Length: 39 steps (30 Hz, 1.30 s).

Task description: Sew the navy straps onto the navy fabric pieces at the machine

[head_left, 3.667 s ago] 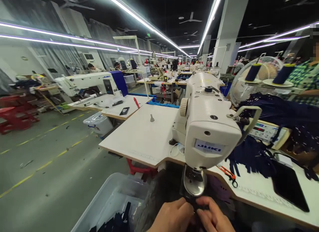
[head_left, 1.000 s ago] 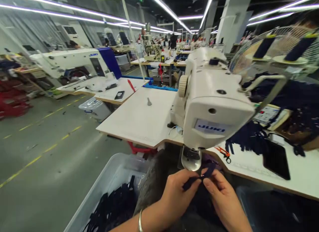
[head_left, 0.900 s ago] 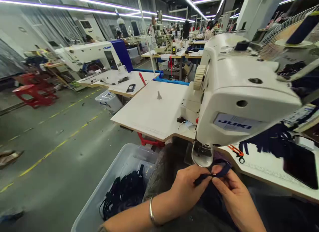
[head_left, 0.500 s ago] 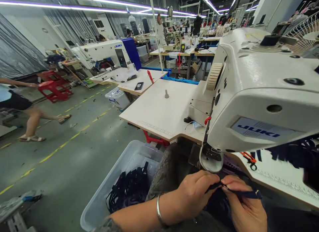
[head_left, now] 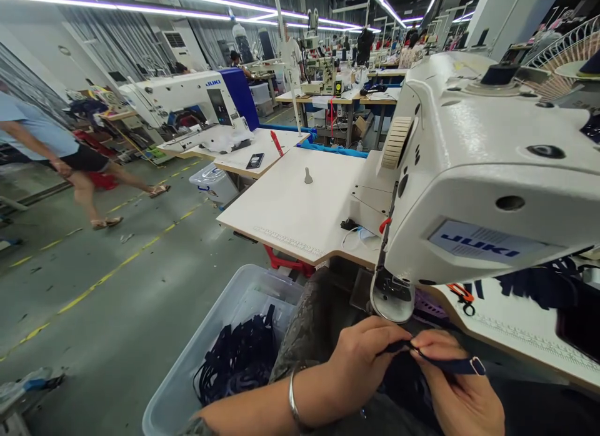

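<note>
Both hands: left hand (head_left: 360,358) and right hand (head_left: 454,383) pinch one navy strap (head_left: 447,363), fingertips nearly meeting;
Strap: between the hands, just this side of the sewing machine's (head_left: 487,173) metal guard (head_left: 394,307); long axis left to right, dipping rightward;
Buckle end: metal ring (head_left: 478,365) on the right, nearer the right hand;
Since a second ago: strap straighter, its loop over the right fingers gone; walking person (head_left: 40,130) now at left

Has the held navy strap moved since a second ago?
Yes. The navy strap reached up beside the metal guard; now its right portion lies farther right and lower against that guard.
</note>
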### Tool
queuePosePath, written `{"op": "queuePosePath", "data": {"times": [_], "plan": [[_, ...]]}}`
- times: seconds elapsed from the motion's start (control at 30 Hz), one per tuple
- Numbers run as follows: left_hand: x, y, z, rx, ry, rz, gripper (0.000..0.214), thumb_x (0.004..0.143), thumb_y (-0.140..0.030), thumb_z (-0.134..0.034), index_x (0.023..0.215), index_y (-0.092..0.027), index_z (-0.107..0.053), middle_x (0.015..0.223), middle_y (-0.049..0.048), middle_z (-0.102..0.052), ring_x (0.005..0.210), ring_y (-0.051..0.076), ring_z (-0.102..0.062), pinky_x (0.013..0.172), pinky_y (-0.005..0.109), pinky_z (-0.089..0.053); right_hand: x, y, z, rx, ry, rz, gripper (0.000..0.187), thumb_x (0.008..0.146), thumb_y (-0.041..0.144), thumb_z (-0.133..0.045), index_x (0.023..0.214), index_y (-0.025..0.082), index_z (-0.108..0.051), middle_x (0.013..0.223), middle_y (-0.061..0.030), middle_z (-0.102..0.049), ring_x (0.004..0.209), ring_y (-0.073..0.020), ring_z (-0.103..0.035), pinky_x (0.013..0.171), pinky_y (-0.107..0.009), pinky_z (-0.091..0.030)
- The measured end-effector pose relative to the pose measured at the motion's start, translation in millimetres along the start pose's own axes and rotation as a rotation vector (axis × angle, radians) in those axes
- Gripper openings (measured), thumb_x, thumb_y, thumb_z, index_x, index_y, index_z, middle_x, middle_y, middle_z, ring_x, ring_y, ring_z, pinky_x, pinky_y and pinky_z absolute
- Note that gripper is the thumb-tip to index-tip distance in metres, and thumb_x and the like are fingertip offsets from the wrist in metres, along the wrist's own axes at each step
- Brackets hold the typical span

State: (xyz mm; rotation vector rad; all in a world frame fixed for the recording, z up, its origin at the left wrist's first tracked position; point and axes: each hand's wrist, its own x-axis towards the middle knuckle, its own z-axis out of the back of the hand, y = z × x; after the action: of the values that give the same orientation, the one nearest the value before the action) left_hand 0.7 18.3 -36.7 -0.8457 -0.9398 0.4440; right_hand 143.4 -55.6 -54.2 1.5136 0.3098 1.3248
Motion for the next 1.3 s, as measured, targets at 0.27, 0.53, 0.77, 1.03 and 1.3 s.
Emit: {"op": "queuePosePath", "data": {"times": [0.27,0.53,0.77,1.03,1.3], "plan": [[1.6,-1.8,-0.9,-0.016,0.007,0.081,0.014,0.089,-0.013,-0.061,0.101,-0.015,-0.068,0.088,0.0050,-0.071,0.078,0.013,-0.066,0.075,0.019,-0.053,-3.9,-2.7,-2.9,-0.047,-0.017,-0.029,0.017,0.085,0.008,-0.062,0.091,0.023,-0.060,0.097,-0.0016,-0.063,0.091,-0.0139,-0.062,0.081,-0.024,-0.053],[-4.1,1.7,-5.6,0.059,-0.050,0.181,0.011,0.089,-0.027,-0.065,0.093,-0.017,-0.068,0.083,0.0030,-0.071,0.074,0.013,-0.067,0.071,0.020,-0.053,1.6,1.2,-2.1,-0.071,-0.002,-0.096,0.011,0.086,0.014,-0.062,0.089,0.024,-0.058,0.089,0.0000,-0.065,0.087,-0.0137,-0.063,0.078,-0.024,-0.052],[-4.2,13.0,-4.4,0.179,-0.119,0.342,0.024,0.087,-0.039,-0.066,0.094,-0.018,-0.057,0.076,-0.0019,-0.063,0.063,0.011,-0.061,0.057,0.018,-0.050,16.4,-1.0,-5.4,-0.197,-0.022,-0.488,0.019,0.085,0.042,-0.064,0.090,0.025,-0.063,0.094,-0.0023,-0.070,0.093,-0.0214,-0.065,0.077,-0.030,-0.050],[4.5,20.8,22.5,0.744,0.020,-0.425,0.029,0.095,-0.033,-0.058,0.121,-0.021,-0.057,0.113,0.0025,-0.067,0.118,0.015,-0.055,0.111,0.030,-0.028,27.7,-11.5,-8.0,-0.178,0.020,-0.496,0.021,0.087,0.044,-0.061,0.097,0.025,-0.062,0.101,-0.0022,-0.065,0.096,-0.0202,-0.061,0.083,-0.031,-0.046],[20.5,11.2,37.7,0.824,0.372,-0.386,0.032,0.101,-0.033,-0.047,0.131,-0.026,-0.052,0.129,-0.0008,-0.061,0.130,0.015,-0.044,0.105,0.030,-0.025,42.1,-28.7,-1.4,0.117,0.067,-0.700,0.036,0.081,0.045,-0.069,0.107,0.025,-0.055,0.086,0.0017,-0.057,0.073,-0.0139,-0.051,0.066,-0.024,-0.046]]}}
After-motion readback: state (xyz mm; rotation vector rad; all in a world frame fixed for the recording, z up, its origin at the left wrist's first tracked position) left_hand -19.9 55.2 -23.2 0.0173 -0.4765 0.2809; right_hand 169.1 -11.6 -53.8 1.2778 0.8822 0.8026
